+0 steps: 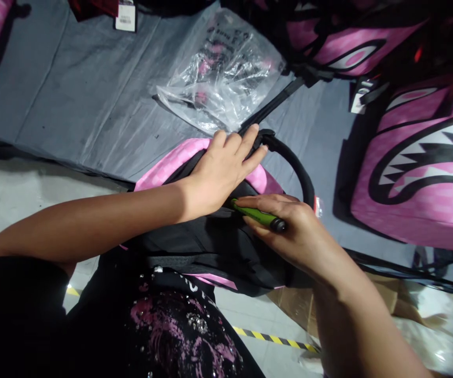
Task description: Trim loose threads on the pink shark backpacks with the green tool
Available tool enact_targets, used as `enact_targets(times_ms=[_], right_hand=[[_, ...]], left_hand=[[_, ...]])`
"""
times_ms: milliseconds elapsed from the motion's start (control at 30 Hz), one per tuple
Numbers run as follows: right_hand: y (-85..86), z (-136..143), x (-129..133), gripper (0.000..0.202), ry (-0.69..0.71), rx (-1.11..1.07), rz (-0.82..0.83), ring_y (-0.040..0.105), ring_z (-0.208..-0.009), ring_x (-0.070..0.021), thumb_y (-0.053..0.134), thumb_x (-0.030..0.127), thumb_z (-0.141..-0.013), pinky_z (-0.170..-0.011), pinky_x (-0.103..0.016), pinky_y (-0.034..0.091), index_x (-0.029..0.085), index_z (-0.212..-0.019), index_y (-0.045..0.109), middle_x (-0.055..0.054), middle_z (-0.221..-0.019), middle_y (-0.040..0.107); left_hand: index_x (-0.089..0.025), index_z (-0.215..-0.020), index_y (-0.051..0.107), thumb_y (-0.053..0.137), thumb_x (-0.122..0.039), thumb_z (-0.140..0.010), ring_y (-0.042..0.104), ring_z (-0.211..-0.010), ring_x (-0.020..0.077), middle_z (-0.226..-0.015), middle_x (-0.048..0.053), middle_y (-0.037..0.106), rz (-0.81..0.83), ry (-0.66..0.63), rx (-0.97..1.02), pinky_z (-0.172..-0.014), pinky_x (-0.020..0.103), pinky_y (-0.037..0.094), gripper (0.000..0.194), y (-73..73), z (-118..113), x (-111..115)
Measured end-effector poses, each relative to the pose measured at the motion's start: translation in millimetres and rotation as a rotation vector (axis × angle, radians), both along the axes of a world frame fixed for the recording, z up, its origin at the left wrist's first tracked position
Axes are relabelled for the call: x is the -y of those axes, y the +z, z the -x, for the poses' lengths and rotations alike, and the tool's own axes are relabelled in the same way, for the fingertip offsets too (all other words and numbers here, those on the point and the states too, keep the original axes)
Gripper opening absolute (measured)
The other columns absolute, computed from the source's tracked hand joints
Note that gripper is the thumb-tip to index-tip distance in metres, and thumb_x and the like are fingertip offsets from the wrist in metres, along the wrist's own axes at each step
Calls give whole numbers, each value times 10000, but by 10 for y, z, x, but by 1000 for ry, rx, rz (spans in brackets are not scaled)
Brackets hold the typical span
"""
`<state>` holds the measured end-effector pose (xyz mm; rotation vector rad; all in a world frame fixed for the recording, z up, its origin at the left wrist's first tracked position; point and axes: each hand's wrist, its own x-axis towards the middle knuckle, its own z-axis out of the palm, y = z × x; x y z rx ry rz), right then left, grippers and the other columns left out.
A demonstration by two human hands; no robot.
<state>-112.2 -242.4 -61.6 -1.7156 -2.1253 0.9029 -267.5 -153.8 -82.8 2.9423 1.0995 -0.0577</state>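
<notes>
A pink and black backpack (210,236) lies at the edge of the grey-covered table, close against my body. My left hand (226,163) rests on its upper part, fingers stretched and spread near the black strap. In my right hand (289,220) is a green pen-like tool (260,215) with a black end, gripped between thumb and fingers. Its front end points into the dark fabric just below my left palm, and the tip is hidden. A black curved strap (299,168) arches up behind my right hand.
A clear plastic bag (226,68) lies beyond the backpack on the grey table cover (72,94). Another pink backpack (427,173) with a shark mouth stands at the right, more behind it. Below are cardboard (297,304) and yellow-black floor tape (273,338).
</notes>
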Motion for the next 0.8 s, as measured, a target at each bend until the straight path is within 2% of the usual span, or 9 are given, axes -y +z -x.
enact_targets(times_ms=[100, 333, 433, 567, 700, 800], right_hand=[[-42, -5, 12, 244, -41, -32, 13, 719, -960, -224, 617, 219, -848, -920, -410, 565, 240, -1059, 736, -29, -1039, 771], [-120, 88, 129, 226, -242, -72, -23, 703, -978, -237, 659, 245, -839, -907, -424, 563, 219, -1044, 751, -56, -1033, 763], [-152, 182, 164, 206, -362, -134, -31, 704, -949, -232, 666, 268, -832, -915, -427, 561, 218, -1011, 754, -52, -1008, 763], [-197, 335, 215, 183, -525, -108, -104, 695, -944, -244, 677, 308, -825, -909, -448, 558, 223, -964, 761, -64, -989, 758], [-226, 437, 247, 169, -571, -176, -152, 680, -1008, -255, 660, 317, -843, -950, -457, 540, 225, -943, 760, -71, -1005, 753], [-229, 464, 247, 149, -564, -73, -211, 660, -1037, -274, 656, 296, -839, -960, -471, 529, 232, -924, 759, -63, -943, 758]], left_hand=[[-229, -1556, 303, 584, -176, -827, 482, -1241, 293, -1631, 79, 281, -5, -7, -8, -1080, 456, 352, 783, -5, 1, 2], [-240, -1558, 297, 551, -193, -832, 480, -1241, 302, -1635, 68, 269, -4, -6, -4, -1068, 472, 352, 771, -28, -2, -3], [-240, -1557, 298, 553, -208, -832, 467, -1260, 313, -1633, 73, 275, 17, 4, -12, -1074, 487, 342, 769, -22, -1, -3], [-235, -1553, 305, 548, -227, -852, 448, -1279, 317, -1641, 85, 252, 46, 2, 9, -1083, 500, 324, 742, 2, -12, -8], [-253, -1553, 300, 540, -291, -881, 435, -1288, 327, -1638, 94, 258, 111, 26, 3, -1071, 509, 323, 714, 26, -31, -19], [-232, -1551, 300, 548, -314, -889, 440, -1284, 323, -1641, 109, 243, 88, 10, -6, -1065, 494, 323, 712, 33, -31, -22]])
